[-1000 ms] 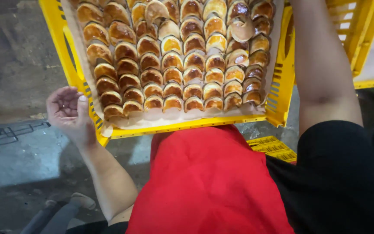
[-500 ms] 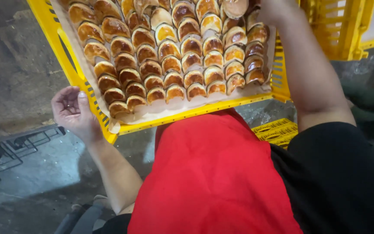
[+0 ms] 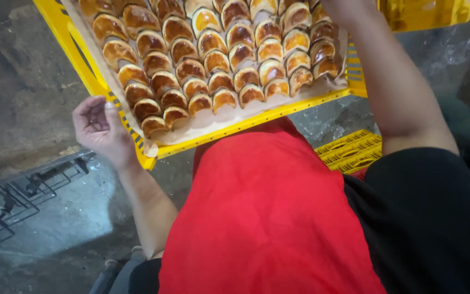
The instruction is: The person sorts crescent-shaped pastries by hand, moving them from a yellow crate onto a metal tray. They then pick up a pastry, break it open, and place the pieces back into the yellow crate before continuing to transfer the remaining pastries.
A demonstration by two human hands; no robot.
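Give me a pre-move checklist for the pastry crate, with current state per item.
1. Left hand at the corner of the yellow crate: ok, beside the rim, palm open.
2. Right hand on the crate: cannot tell, out of view past the top edge.
3. Pastries seated in rows: ok, none spilled.
4. Paper liner under the pastries: ok, inside the rim.
5. Crate level: not ok, it looks tilted.

No labels, signs or screens in view. Only packaging: yellow plastic crate [image 3: 85, 68], rectangular, slatted walls, far centre, lined with pale paper sheet [image 3: 202, 128] under rows of pastries. Second yellow crate [image 3: 425, 13] far right. Third yellow crate [image 3: 349, 149], ribbed, lower, right of centre on floor.
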